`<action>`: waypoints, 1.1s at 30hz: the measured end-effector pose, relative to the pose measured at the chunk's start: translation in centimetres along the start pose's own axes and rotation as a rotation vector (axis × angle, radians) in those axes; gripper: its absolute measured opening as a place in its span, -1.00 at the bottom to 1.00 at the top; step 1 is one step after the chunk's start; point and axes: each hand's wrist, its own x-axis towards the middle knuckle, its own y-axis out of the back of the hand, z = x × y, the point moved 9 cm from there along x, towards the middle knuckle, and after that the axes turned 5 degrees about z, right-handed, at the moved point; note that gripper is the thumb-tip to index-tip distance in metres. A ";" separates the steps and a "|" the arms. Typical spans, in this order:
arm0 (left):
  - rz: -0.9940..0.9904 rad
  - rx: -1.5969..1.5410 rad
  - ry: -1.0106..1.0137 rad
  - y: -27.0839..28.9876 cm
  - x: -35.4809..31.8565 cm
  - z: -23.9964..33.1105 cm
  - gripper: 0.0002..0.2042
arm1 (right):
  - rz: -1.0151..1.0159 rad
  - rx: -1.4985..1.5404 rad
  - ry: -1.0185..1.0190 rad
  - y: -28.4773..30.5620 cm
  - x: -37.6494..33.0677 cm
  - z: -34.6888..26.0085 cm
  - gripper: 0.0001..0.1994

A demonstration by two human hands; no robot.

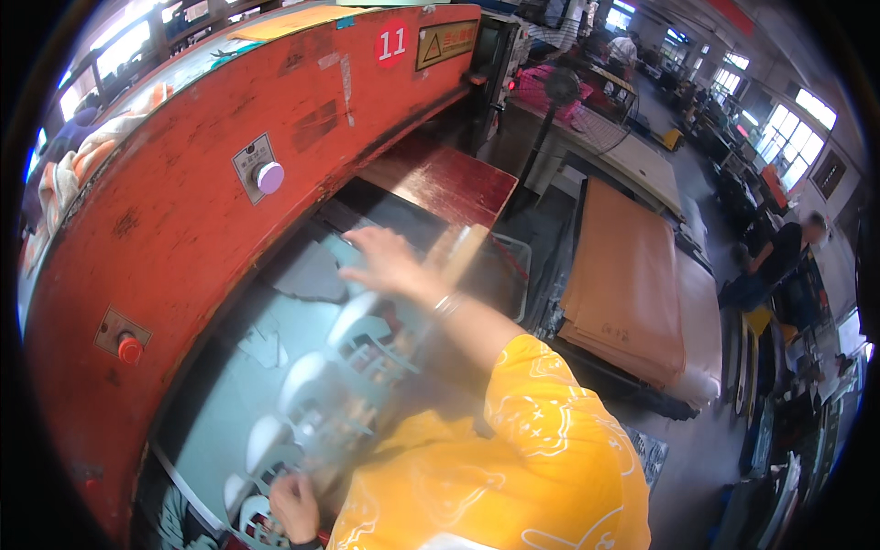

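A grey sheet [247, 403] with several sole-shaped holes cut in it lies on the bed of a red press [183, 192]. My right hand [385, 261] reaches forward under the press beam and lies flat on the far part of the sheet, fingers apart; it is blurred. There is a bracelet on that wrist. My left hand [293, 506] is low at the near edge of the sheet, its fingers curled on the cut material. A loose grey offcut [312, 275] lies just left of my right hand. My yellow shirt hides the near right part of the bed.
The press beam carries a purple knob [269, 177] and a red button [130, 348]. A dark red side table [440, 179] adjoins the bed. To the right stand a stack of tan sheets [623, 284], a fan [561, 87] and a seated person [788, 252].
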 end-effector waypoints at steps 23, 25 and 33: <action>0.597 -0.184 0.502 13.2 -19.5 -10.0 -0.67 | -0.010 0.757 -0.324 4.8 -5.1 9.7 -0.36; 0.608 -0.214 0.551 12.1 -20.6 -10.6 -0.64 | 0.102 0.337 -0.220 6.3 -5.2 11.6 -0.34; 0.463 -0.088 0.610 11.1 -16.9 -11.2 -0.63 | -0.110 -0.221 -0.059 7.6 -8.8 11.3 -0.53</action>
